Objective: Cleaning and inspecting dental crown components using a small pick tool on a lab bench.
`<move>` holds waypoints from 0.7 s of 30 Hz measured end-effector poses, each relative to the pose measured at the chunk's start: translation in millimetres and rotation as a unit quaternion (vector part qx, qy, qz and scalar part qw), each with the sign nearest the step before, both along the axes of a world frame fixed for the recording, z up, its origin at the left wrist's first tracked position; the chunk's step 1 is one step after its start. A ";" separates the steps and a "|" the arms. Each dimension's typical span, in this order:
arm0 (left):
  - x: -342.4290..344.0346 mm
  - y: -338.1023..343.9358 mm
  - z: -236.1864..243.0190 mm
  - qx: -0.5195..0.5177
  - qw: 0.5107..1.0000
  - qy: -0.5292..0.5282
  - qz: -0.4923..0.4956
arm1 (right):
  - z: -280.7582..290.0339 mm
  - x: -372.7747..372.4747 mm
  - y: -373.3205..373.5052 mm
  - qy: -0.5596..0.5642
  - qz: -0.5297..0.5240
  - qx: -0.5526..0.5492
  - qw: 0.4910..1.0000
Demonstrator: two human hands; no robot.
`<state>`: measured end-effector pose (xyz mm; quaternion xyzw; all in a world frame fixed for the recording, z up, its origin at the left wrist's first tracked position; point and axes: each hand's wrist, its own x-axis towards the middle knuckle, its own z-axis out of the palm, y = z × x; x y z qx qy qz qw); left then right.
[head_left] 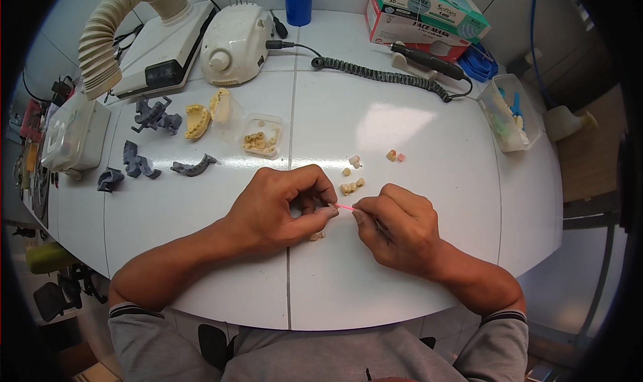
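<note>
Both my hands meet over the middle of the white table. My right hand is closed in a pinch on a thin pink stick, which points left toward my other fingertips. Thumb and forefinger of my left hand press together at the stick's far end; whatever they hold there is mostly hidden. Just beyond my hands lie a row of joined tooth crowns, a single crown and a whitish-pink tooth piece. More small tooth pieces show partly under my left hand.
Grey dental model parts, a yellow dental cast and a clear box of crowns lie left. Behind stand a white control unit and hose. A corded handpiece and a plastic bin are right.
</note>
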<state>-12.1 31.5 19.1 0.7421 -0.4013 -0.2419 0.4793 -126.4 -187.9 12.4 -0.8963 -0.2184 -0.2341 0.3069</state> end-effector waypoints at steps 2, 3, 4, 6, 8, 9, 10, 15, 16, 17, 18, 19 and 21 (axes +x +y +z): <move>-0.2 0.4 0.3 0.003 1.000 0.007 -0.001 | 0.3 -0.4 1.3 -0.002 -0.018 0.001 1.000; 0.1 1.2 -0.1 0.004 1.000 -0.002 -0.003 | 0.4 -1.1 3.4 -0.002 -0.010 0.005 1.000; 0.2 1.4 -0.5 0.005 1.000 -0.011 -0.005 | 0.7 -1.6 4.4 -0.002 -0.002 0.008 1.000; -0.9 -0.1 -0.9 -0.004 1.000 -0.015 -0.002 | 2.1 -0.7 1.4 -0.001 -0.002 0.001 1.000; -1.4 -0.6 -1.6 -0.012 1.000 -0.019 0.003 | 2.1 -0.9 0.6 0.001 -0.001 -0.006 1.000; -1.3 -0.5 -2.3 -0.009 1.000 -0.016 0.006 | 1.8 -1.4 0.7 -0.005 -0.010 -0.008 1.000; -1.2 -0.6 -2.6 -0.007 1.000 -0.013 0.008 | 1.7 -1.7 0.7 -0.010 -0.018 -0.010 1.000; -1.6 -1.0 -1.2 -0.005 1.000 -0.019 0.003 | 3.9 -0.7 -0.4 0.000 -0.001 -0.002 1.000; -1.5 -1.2 -0.8 -0.001 1.000 -0.015 0.004 | 4.1 -0.5 -0.5 0.003 0.000 0.003 1.000; -1.3 -1.2 -1.6 -0.001 1.000 -0.015 0.003 | 3.8 0.1 -0.2 0.003 0.000 0.002 1.000; -1.2 -0.6 -3.0 -0.005 1.000 -0.018 0.004 | 2.8 1.0 0.7 0.000 0.007 0.012 1.000; -1.2 -0.4 -3.8 -0.010 1.000 -0.021 0.004 | 2.2 1.6 1.1 -0.003 0.015 0.022 1.000; -1.6 -1.1 -3.0 -0.012 1.000 -0.017 0.004 | 1.8 2.0 -0.1 0.000 0.000 0.019 1.000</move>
